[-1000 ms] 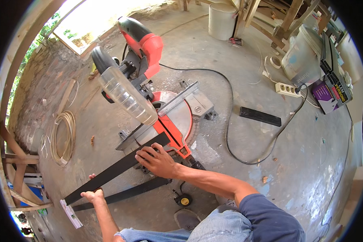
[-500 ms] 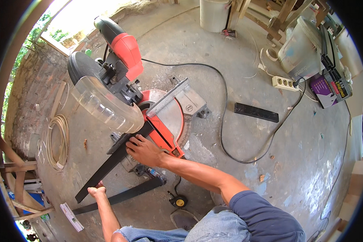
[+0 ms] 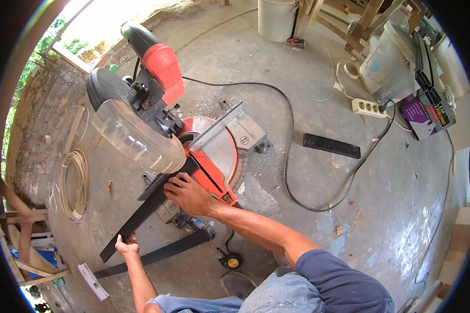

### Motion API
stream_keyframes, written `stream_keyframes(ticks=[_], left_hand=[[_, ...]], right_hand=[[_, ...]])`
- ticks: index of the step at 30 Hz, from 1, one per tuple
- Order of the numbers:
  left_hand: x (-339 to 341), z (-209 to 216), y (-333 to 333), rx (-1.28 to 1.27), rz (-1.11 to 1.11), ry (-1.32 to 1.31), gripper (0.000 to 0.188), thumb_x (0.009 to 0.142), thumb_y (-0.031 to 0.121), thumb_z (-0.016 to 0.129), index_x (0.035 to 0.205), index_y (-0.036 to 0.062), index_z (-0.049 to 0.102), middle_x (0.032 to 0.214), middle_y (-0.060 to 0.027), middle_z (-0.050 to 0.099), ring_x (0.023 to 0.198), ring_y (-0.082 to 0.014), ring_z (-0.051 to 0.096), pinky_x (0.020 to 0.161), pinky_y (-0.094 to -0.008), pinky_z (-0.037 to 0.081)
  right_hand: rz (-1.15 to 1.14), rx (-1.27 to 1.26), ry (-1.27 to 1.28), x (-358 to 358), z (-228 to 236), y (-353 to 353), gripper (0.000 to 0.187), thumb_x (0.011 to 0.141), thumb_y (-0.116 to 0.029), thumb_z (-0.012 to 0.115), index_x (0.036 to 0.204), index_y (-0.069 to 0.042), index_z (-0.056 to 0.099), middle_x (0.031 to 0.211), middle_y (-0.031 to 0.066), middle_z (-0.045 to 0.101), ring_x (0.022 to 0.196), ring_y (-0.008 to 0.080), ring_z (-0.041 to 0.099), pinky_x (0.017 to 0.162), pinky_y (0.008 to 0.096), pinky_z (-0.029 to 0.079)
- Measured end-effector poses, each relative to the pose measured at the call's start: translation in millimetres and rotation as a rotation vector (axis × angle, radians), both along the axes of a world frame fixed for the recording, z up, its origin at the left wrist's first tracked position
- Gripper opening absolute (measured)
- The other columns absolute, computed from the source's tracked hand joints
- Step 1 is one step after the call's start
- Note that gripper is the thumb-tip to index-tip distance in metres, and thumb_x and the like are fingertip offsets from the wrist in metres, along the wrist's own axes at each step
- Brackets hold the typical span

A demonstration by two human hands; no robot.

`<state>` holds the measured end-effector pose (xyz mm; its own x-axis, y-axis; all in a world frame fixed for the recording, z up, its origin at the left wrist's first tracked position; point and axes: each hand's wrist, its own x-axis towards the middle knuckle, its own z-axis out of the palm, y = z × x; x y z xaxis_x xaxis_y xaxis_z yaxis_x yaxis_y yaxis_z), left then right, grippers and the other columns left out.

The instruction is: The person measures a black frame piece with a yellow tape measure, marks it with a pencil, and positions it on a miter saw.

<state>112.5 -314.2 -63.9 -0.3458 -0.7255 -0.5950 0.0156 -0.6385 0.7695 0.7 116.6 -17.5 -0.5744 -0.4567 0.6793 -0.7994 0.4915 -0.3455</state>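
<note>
A long black bar lies slantwise on the bed of a red and grey mitre saw, its far end under the clear blade guard. My right hand presses on the bar near the saw's red slotted plate, fingers curled over it. Close to the bar's near end, my left hand grips it from beneath. The saw head is raised, and the guard hides the blade. Below the saw, another black bar lies on the floor, next to a black and yellow tape measure.
A short black piece rests on the concrete to the right. The saw's black cord loops toward a power strip. Buckets and a purple box stand beyond. At left are a hose coil and a whitish strip.
My left hand has shifted a little up the bar toward the saw. The bar's near end has moved slightly to the right. My right hand stays almost in place.
</note>
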Motion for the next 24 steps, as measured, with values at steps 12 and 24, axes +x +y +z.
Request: stream_keyframes(ticks=[12,24], left_hand=[[-48,153,222,-1.861,-1.300,-0.106,0.040,0.082,0.003,0.072,0.121,0.0056,0.064,0.135,-0.0181,0.055,0.133,-0.0374,0.048,0.113,-0.0478,0.036],[-103,84,285,-2.047,-1.455,-0.011,0.043,0.081,0.006,0.070,0.124,0.0081,0.069,0.161,-0.0191,0.032,0.154,-0.0379,0.025,0.118,-0.0665,0.017]], right_hand=[[0.044,-0.168,-0.211,0,-16,1,0.022,0.081,-0.012,0.064,0.100,-0.002,0.066,0.120,0.0130,0.062,0.121,0.0310,0.056,0.108,0.0423,0.043],[-0.175,-0.082,-0.149,17,-7,17,0.016,0.073,-0.014,0.070,0.088,-0.009,0.072,0.109,0.0073,0.063,0.104,0.0253,0.058,0.092,0.0423,0.043]])
